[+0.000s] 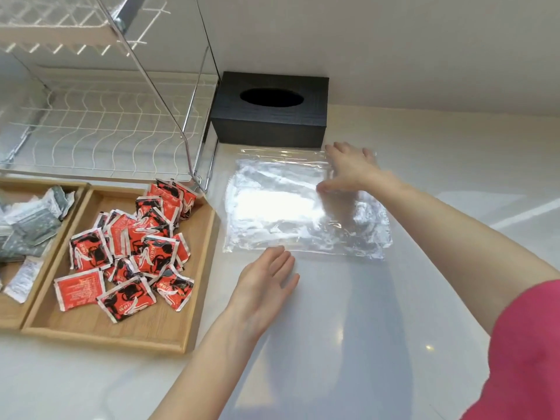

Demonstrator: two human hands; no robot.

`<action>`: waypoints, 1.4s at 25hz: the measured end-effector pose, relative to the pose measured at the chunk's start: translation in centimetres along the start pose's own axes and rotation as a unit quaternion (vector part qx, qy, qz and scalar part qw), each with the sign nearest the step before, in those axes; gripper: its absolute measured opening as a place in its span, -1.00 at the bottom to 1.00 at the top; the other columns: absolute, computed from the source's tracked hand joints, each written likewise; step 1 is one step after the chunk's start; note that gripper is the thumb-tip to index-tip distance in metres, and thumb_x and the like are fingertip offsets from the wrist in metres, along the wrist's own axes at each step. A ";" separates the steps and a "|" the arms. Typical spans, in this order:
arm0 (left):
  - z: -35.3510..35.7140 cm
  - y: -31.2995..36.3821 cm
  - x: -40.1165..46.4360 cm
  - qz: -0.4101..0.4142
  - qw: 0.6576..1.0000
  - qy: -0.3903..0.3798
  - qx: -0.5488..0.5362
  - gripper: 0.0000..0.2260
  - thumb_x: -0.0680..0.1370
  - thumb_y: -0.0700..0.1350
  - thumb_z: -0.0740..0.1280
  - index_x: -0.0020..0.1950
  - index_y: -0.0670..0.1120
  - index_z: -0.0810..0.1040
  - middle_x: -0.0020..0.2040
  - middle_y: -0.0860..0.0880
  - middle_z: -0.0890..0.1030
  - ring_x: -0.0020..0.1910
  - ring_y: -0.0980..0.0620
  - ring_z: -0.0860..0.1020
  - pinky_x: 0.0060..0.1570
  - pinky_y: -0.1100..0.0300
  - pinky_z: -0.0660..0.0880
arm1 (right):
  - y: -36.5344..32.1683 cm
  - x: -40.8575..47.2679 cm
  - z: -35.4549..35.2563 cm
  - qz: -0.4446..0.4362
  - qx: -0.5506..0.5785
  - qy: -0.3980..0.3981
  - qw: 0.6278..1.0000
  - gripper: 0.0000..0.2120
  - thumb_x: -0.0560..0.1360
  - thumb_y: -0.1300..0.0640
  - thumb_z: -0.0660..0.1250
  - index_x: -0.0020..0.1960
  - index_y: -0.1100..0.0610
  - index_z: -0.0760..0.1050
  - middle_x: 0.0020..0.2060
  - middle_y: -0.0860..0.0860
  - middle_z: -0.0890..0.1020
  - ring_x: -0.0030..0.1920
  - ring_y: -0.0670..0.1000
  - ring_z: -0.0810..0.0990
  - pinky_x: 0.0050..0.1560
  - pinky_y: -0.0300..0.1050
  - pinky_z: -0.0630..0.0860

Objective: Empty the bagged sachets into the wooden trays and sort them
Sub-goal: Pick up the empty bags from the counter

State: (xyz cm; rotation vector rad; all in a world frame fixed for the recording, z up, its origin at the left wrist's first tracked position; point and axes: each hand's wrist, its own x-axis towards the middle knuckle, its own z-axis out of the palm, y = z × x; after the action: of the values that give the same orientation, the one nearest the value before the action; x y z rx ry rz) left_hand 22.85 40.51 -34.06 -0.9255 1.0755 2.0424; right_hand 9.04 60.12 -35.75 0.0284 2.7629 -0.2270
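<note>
- The clear, crinkled plastic bags [303, 207] lie flat on the glossy white bench [348, 328], just in front of a black rectangular tissue box [269, 122].
- The right hand [354, 171] rests on the far right corner of the bags, fingers spread, thumb pressing the plastic; nothing is gripped.
- The left hand [266, 283] hovers open, palm down, fingers together, at the bags' near edge, holding nothing.
- Red, black and white square sachets [136, 250] sit heaped in the right light wooden tray [121, 338].
- Grey-green and white sachets [30, 225] fill the adjoining left wooden tray [12, 316].
- A white wire dish rack [100, 125] stands behind both trays.
</note>
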 end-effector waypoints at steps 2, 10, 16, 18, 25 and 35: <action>0.3 0.2 0.5 -0.006 1.000 -0.005 -0.008 -0.92 0.53 -0.18 0.21 -0.06 -0.14 0.49 0.19 -0.11 0.45 0.27 -0.02 0.42 0.30 0.06 0.34 | 0.4 0.9 0.1 0.007 0.015 0.006 1.000 -0.22 0.32 -0.14 0.39 0.39 0.14 0.16 0.36 0.18 0.29 0.39 0.17 0.22 0.41 0.22 0.00; 1.2 0.5 1.5 -0.015 1.000 0.017 0.020 -0.90 0.51 -0.17 0.25 -0.22 -0.08 0.45 -0.05 -0.03 0.44 0.28 0.00 0.40 0.15 0.18 0.34 | 0.0 -1.7 -0.5 -0.019 0.110 0.035 0.993 -0.88 0.40 0.10 0.30 -0.15 0.16 0.45 -0.17 0.16 0.60 -0.06 0.20 0.57 -0.19 -0.06 0.41; 0.6 0.4 0.1 -0.006 0.999 -0.026 0.028 -0.94 0.48 -0.10 0.29 -0.19 -0.01 0.45 0.02 -0.04 0.45 0.01 0.04 0.49 0.10 0.20 0.35 | -1.0 -9.2 -5.1 -0.085 0.337 -0.087 0.934 -0.90 0.46 0.15 0.31 -0.03 0.08 0.50 -0.22 -0.04 0.67 -0.41 -0.21 0.53 -0.41 -0.37 0.40; -0.1 0.3 -0.7 -0.001 0.998 -0.055 0.019 -0.90 0.46 -0.08 0.31 -0.25 -0.02 0.46 -0.19 0.02 0.49 -0.19 0.09 0.47 -0.12 0.25 0.37 | -1.2 -11.9 -5.7 -0.086 0.416 -0.087 0.901 -0.88 0.46 0.13 0.33 -0.01 0.08 0.51 -0.19 -0.03 0.66 -0.40 -0.19 0.51 -0.27 -0.30 0.39; -3.8 -0.2 -5.2 0.112 0.974 -0.192 0.046 -0.75 0.21 -0.08 0.48 -0.18 0.00 0.53 -0.23 0.05 0.64 -0.11 0.09 0.59 -0.05 0.23 0.49 | -2.7 -20.6 -1.2 -0.020 0.590 0.002 0.807 -0.88 0.46 0.22 0.32 -0.08 0.02 0.50 -0.23 -0.03 0.65 -0.33 -0.14 0.57 -0.15 -0.20 0.40; -10.3 -1.4 -9.3 0.215 0.954 -0.119 0.170 -0.91 0.42 -0.19 0.33 -0.14 -0.04 0.46 -0.27 0.04 0.60 -0.20 0.10 0.53 -0.23 0.32 0.52 | -7.4 -25.9 3.6 0.016 0.631 -0.013 0.776 -0.78 0.49 0.03 0.24 0.10 0.09 0.44 -0.22 -0.11 0.66 -0.29 -0.17 0.64 -0.20 -0.25 0.47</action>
State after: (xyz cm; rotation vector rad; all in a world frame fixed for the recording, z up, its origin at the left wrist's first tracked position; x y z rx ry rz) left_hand 31.95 30.26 -31.42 -0.2746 1.5274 2.1359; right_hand 34.15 52.52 -28.58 0.3972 2.0292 -1.9462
